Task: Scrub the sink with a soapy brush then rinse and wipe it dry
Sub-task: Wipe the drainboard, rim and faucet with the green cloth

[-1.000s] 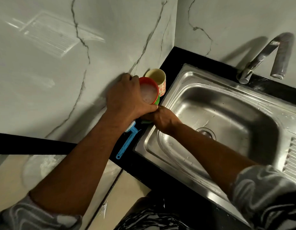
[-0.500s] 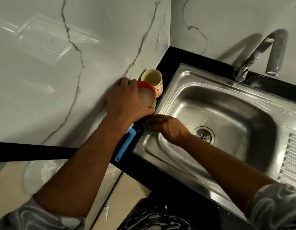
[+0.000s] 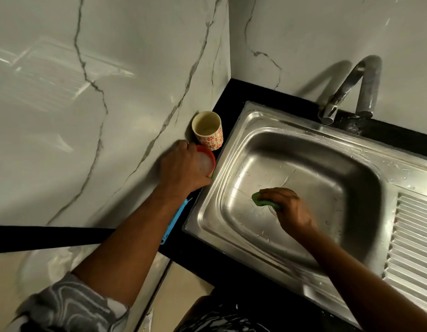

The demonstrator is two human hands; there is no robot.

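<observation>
A flat green scrubbing pad (image 3: pixel 262 200) is being gripped under the curled fingers of the right hand (image 3: pixel 290 210) and pressed onto the floor of the stainless steel sink (image 3: pixel 303 168), about where the drain would be; the drain itself is being hidden by the hand. A round red-rimmed tub of white soap (image 3: pixel 206 161) is being clasped by the left hand (image 3: pixel 181 172), fingers wrapped round its side, on the black counter (image 3: pixel 231 94) just beside the sink's left rim. A blue plastic brush handle (image 3: pixel 174 220) is lying untouched on the counter, partly under the left forearm.

The scrubbing step is judged to be just beginning. Firm strokes across the basin floor and up its walls are being called for next, with rinsing and drying not yet begun.

Compared with half a second ago, the pad is being carried from the sink's left rim into the middle of the basin, while the tub is still being held in place.
</observation>
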